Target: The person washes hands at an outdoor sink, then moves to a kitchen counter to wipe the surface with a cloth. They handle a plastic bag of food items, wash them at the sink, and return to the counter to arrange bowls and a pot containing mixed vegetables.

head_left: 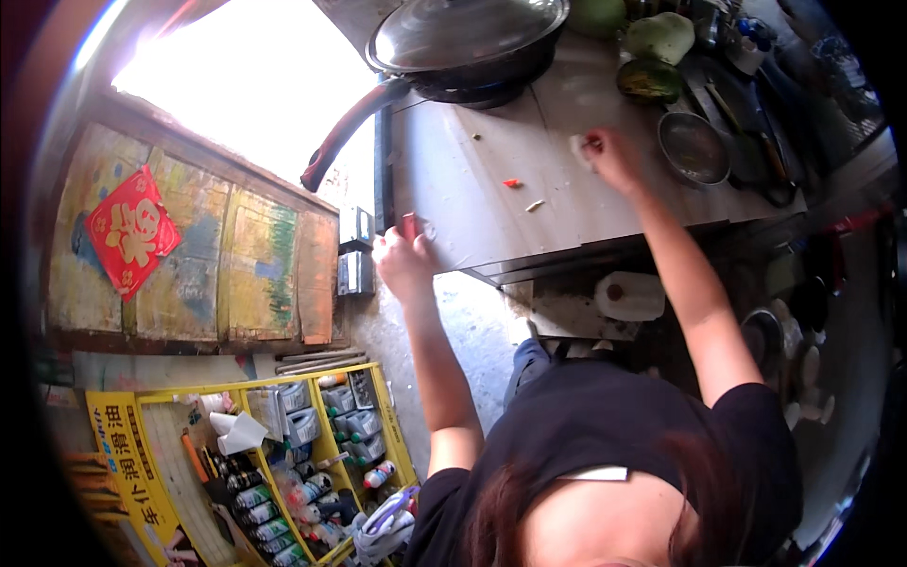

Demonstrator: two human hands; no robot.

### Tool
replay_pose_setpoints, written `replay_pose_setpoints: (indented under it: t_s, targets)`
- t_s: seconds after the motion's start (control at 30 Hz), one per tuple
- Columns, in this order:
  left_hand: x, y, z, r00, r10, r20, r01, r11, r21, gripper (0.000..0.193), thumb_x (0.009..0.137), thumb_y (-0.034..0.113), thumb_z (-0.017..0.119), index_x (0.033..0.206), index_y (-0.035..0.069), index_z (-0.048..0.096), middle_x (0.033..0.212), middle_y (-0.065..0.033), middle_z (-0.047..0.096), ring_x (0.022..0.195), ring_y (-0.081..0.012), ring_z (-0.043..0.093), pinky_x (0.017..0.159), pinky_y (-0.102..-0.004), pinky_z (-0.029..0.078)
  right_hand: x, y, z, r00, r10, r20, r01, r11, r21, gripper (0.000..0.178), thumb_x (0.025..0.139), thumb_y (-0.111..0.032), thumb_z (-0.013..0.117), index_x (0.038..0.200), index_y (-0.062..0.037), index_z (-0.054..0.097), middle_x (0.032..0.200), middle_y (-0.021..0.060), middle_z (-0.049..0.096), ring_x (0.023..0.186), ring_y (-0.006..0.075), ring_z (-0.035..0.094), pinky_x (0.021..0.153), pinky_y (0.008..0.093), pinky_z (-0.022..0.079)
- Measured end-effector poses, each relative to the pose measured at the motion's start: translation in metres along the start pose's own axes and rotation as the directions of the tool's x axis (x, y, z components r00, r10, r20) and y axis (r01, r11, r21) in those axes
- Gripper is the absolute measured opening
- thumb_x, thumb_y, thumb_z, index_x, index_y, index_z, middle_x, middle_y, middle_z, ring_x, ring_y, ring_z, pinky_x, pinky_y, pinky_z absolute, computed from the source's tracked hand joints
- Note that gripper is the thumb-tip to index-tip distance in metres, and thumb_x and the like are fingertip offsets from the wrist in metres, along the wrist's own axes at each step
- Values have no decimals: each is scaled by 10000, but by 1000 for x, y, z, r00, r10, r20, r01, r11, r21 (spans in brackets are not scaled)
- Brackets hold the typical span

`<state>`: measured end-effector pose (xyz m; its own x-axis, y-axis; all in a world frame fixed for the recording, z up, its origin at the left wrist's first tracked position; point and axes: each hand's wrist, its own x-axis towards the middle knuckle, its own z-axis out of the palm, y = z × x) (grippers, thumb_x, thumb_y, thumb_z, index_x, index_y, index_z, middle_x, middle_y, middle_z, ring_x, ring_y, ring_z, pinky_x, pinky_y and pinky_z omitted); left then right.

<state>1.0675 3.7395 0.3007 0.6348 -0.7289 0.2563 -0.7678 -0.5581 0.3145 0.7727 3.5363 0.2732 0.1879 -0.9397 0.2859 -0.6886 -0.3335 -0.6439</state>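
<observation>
At the near left corner of the countertop point(472, 213), my left hand point(404, 265) has its fingers curled round something small and reddish, too blurred to make out. My right hand point(614, 161) is over the right half of the counter, closed on a white wad point(580, 151) that looks like tissue or cloth. Between the hands lie a red-orange food scrap point(511, 183) and a pale scrap point(535, 205). A tiny green bit point(476, 137) lies farther back.
A lidded wok point(463, 57) stands at the back left, its handle jutting past the counter's edge. Gourds point(658, 38) and a metal strainer or bowl point(694, 148) lie right of my right hand. A yellow shelf rack point(387, 416) with bottles stands at lower left.
</observation>
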Motion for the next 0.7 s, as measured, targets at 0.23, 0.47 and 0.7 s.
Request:
replay_pose_setpoints:
  t_s: [0.23,0.47,0.7]
  targets:
    - [9,9,-11,996,-45,79,43,999,31,400,720,207,707,1003,-15,533,1121,-226,458,1044,-359,486,893,-414,418,-66,-79,31,994,-55,91,34,974,224,142,762,-152,657,858,-50,633,810,113,649,733,239,641,668,334,498]
    - [2,-15,-10,998,34,54,-33,999,-8,328,715,175,704,950,39,520,949,-165,546,937,-345,526,810,-416,425,-60,-16,-43,996,44,-72,-35,991,128,124,789,-145,627,814,-26,599,732,129,637,661,269,630,590,355,495]
    - [-4,4,-18,1000,1,-9,-2,996,-84,274,718,68,663,939,47,504,927,-153,546,906,-328,536,779,-408,435,-110,-97,35,985,-142,100,122,976,180,116,843,-119,515,881,-12,542,788,200,608,744,359,606,682,430,489]
